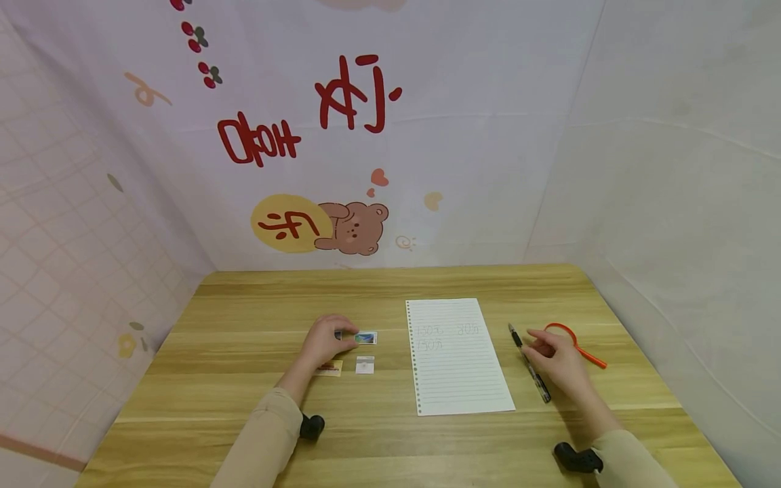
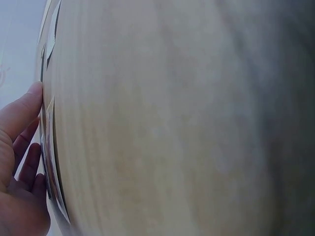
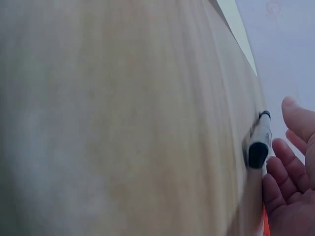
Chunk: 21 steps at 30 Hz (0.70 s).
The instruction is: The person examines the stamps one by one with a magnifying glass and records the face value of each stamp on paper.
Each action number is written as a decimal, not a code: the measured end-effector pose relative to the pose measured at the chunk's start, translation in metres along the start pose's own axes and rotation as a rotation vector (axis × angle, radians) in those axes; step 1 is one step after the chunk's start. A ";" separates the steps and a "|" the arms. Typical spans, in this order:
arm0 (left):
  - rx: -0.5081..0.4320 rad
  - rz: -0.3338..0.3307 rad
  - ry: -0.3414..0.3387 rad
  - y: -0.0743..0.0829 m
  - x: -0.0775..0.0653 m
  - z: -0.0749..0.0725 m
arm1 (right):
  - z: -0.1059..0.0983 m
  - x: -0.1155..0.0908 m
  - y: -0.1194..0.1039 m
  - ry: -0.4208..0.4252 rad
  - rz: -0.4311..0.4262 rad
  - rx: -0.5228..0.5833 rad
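In the head view my left hand (image 1: 327,339) lies over several small stamp-like paper pieces. Its thumb and forefinger touch the left side of a blue-green stamp (image 1: 368,337), which lies flat. A pale stamp (image 1: 365,365) is just below that one. A yellowish stamp (image 1: 330,369) sits under the wrist, partly hidden, and a dark one (image 1: 338,335) shows between the fingers. My right hand (image 1: 556,358), fingers loosely bent, hovers beside a black-and-clear pen (image 1: 536,377) lying on the table. In the right wrist view the pen (image 3: 259,150) stays outside the fingers.
A lined sheet (image 1: 460,379) with handwriting near its top lies between the hands. Behind the right hand is an orange-red magnifying glass (image 1: 590,357), its round rim partly covered. Hanging cloth (image 1: 476,156) borders the wooden table (image 1: 256,298) at the back and sides.
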<state>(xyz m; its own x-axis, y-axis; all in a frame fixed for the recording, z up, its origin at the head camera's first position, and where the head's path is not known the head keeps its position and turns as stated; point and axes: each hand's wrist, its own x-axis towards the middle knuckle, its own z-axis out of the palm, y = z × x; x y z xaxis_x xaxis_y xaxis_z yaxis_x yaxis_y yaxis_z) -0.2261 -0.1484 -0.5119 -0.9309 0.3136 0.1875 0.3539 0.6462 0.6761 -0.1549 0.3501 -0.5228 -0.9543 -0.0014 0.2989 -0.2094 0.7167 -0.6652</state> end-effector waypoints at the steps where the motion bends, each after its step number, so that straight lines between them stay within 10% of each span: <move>1: -0.002 0.001 0.000 0.000 0.000 0.000 | 0.001 0.001 0.000 -0.008 -0.003 -0.006; 21: -0.008 -0.011 0.004 0.000 0.000 0.000 | 0.020 0.003 -0.009 0.003 0.018 -0.182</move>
<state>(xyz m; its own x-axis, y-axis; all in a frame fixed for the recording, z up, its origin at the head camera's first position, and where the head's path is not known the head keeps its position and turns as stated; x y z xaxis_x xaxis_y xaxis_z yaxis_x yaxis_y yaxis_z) -0.2260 -0.1485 -0.5120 -0.9350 0.3039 0.1829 0.3431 0.6438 0.6840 -0.1604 0.3297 -0.5292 -0.9568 0.0144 0.2903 -0.1499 0.8313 -0.5353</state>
